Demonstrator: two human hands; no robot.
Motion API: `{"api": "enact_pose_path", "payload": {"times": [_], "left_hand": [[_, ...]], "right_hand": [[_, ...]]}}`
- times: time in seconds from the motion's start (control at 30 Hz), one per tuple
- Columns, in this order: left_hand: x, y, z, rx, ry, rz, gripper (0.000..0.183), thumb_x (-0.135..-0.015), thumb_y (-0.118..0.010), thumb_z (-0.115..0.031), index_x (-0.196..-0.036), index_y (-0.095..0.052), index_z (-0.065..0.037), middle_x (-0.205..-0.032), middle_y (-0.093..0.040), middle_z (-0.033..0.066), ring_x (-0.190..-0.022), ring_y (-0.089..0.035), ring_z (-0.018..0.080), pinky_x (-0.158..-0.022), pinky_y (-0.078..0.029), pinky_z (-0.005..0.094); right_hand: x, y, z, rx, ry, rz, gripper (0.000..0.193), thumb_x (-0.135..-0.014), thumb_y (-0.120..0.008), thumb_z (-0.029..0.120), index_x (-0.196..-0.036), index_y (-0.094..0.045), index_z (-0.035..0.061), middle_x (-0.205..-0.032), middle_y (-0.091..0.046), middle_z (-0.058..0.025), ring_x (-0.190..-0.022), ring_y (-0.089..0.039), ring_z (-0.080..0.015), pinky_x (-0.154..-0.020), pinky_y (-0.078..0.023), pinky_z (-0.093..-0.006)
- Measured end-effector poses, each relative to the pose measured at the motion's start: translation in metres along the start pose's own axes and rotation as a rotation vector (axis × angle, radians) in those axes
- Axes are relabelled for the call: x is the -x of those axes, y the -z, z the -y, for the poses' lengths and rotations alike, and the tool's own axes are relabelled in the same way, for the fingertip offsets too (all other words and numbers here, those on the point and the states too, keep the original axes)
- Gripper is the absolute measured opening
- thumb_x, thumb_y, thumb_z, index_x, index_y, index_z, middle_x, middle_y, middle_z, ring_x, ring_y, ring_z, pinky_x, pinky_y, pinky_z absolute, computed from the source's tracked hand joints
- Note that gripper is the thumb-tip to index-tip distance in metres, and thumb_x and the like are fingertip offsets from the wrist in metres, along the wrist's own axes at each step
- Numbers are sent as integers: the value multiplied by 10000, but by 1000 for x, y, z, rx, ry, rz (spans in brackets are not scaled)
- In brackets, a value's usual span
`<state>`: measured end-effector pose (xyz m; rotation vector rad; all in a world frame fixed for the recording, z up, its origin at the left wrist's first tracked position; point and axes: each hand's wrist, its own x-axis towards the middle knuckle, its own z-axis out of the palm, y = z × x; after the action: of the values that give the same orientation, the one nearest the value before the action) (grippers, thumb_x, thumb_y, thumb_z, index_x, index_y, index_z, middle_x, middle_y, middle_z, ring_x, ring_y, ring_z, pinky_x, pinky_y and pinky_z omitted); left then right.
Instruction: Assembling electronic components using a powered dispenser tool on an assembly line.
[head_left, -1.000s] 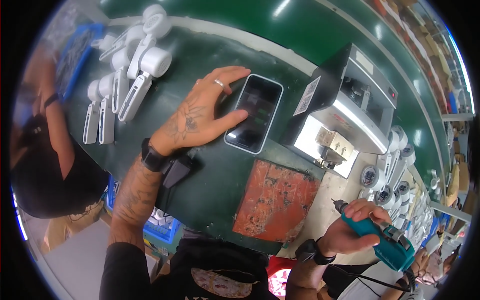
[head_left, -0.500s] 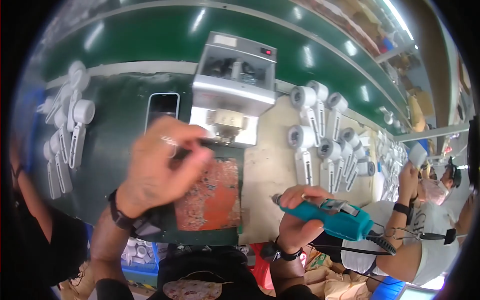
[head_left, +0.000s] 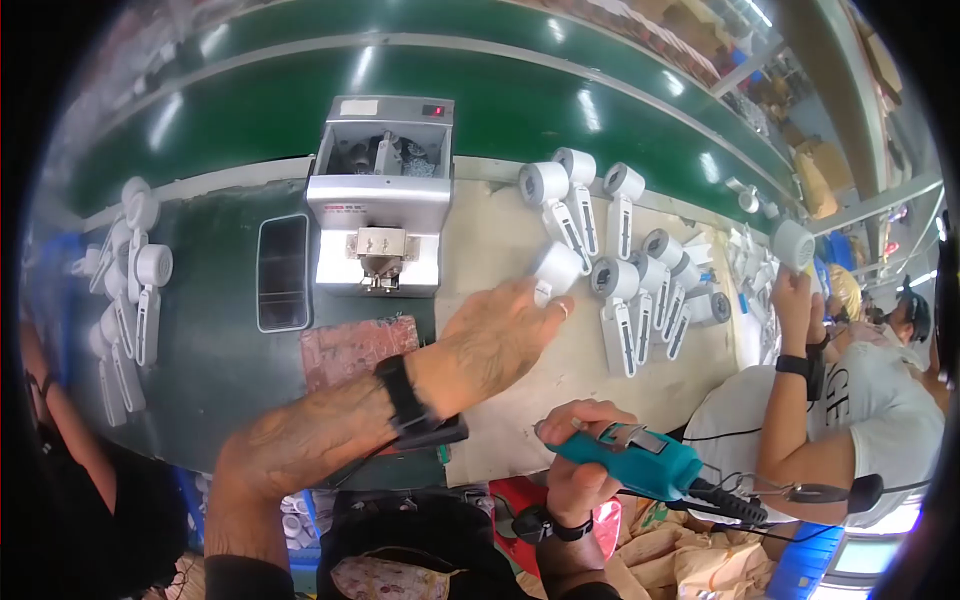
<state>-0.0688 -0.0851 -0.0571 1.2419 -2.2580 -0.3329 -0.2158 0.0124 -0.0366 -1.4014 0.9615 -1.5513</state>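
Near centre, the left hand (head_left: 497, 330) gripped a light-looking, round-headed white plastic device (head_left: 556, 266), seemingly best neck-held. The right hand (head_left: 578, 482) held a teal corded tool (head_left: 652, 464).

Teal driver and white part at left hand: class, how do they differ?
The teal driver is elongated; the white part shows a round head. The teal driver has a black cord; the part shows none. The right hand holds the driver; the left hand touches the part.
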Motion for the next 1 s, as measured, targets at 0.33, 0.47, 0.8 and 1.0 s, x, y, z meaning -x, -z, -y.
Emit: {"api": "enact_pose_path", "payload": {"times": [0.33, 0.47, 0.8, 1.0], "left_hand": [[93, 80, 29, 110, 105, -49, 477, -747, -720, -129, -1194, -576, -47, -987, -625, 127, -906, -608, 293, -803, -516, 400], [106, 77, 36, 172, 141, -177, 337, -781, -717, -158, -1080, -618, -39, -990, -629, 125, -886, -599, 286, -785, -517, 402], [114, 85, 55, 315, 94, -89, 241, -792, -729, -196, -964, -651, -47, -978, -597, 104, -879, -583, 285, -793, -493, 404], [124, 79, 58, 278, 75, -179, 304, -771, -748, -191, -1001, -623, -36, -1009, -599, 114, -899, -585, 302, -800, -488, 406]], "right_hand": [[-23, -29, 7, -87, -118, 2, 793, -844, -578, 690, -1189, -479, -18, -720, -509, -59, -627, -524, -179, -547, -428, -302], [-36, -66, 27, -187, -109, -15, 738, -863, -525, 710, -1117, -491, 19, -663, -477, -35, -535, -453, -141, -484, -377, -285], [-83, -131, 24, -194, 47, 160, 663, -874, -473, 726, -965, -471, 69, -631, -437, -24, -489, -417, -145, -467, -350, -299], [-66, -140, 22, -158, -9, 186, 713, -859, -470, 746, -1026, -470, 54, -609, -446, -21, -494, -432, -149, -475, -362, -299]]}}
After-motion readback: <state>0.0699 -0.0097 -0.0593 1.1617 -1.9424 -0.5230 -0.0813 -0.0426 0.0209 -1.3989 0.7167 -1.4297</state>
